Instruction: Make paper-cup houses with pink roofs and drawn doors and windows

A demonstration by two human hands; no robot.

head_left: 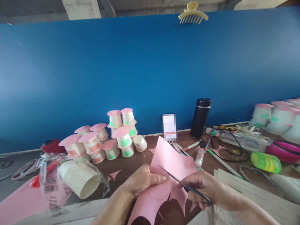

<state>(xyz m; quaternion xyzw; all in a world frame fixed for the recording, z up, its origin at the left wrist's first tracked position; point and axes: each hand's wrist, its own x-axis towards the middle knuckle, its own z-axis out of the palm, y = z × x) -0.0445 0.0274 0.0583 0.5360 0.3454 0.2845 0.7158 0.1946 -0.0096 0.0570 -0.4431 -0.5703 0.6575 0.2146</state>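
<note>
A sheet of pink paper (174, 159) with curved cut-outs along its edges is held up over the brown table. My left hand (142, 181) is closed on it, thumb lying on top near a rounded outline. Wrapped round the handles of dark scissors (173, 177), my right hand (206, 187) is at the sheet's right side. The scissor blades lie across the paper, their tips pointing up and left past my left thumb. Whether the blades are parted is hard to make out. Below, several scalloped points of the sheet hang down.
Paper cups with pink tops (89, 142) are stacked at the left, near a bag of nested cups (79, 178). A black flask (201, 118) stands by the blue partition (145, 68). Pens, a cable, a glue bottle (200, 157) and a yellow-green object (266, 162) clutter the right.
</note>
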